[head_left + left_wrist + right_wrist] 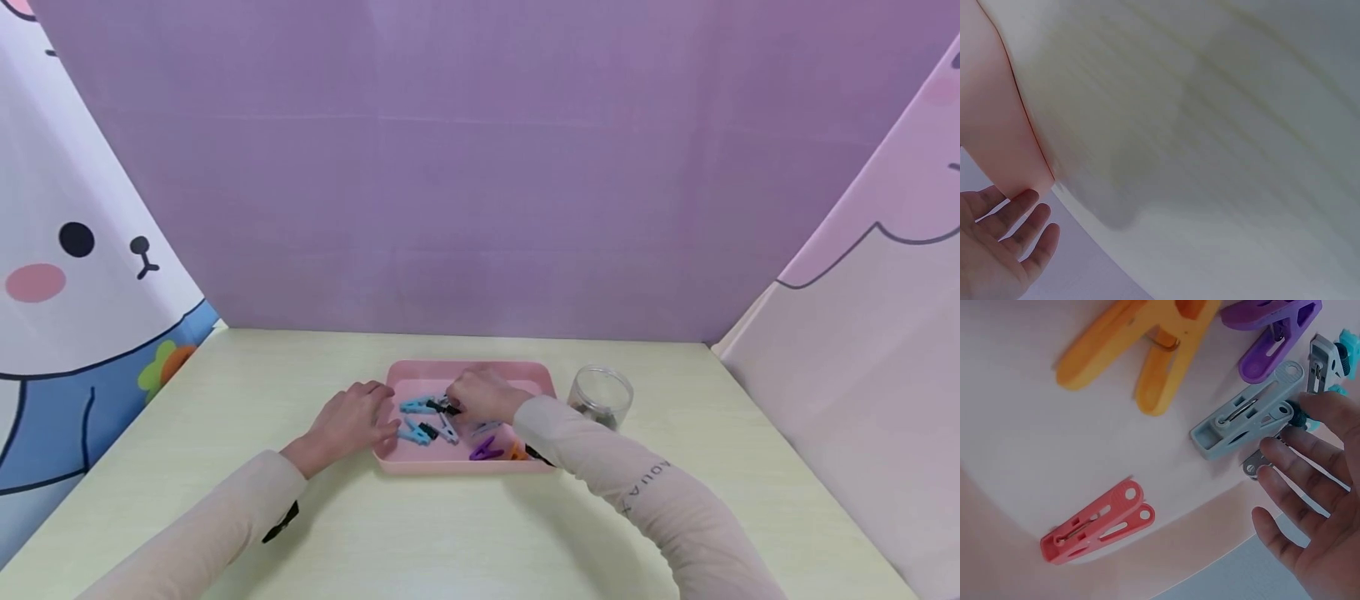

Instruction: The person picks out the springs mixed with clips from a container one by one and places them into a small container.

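A shallow pink tray (465, 468) holds several plastic clothespins and small black pieces. My left hand (352, 419) touches the tray's left rim, its fingers loosely spread; the left wrist view shows its fingertips against the tray's outer wall (1007, 119). Inside the tray, my right hand (486, 397) reaches down among the pins. Its thumb and index finger pinch a small dark, ribbed piece (1298, 416), mostly hidden by the fingers. Close beside them lie a grey clothespin (1244, 412) and a purple clothespin (1275, 337). Light-blue clothespins (415, 432) lie in the tray's left half.
A clear round jar (602, 390) with dark pieces at its bottom stands right of the tray. An orange clothespin (1147, 344) and a red clothespin (1097, 522) lie farther from the right fingers. The pale table (420, 533) meets a purple backdrop (465, 167) behind.
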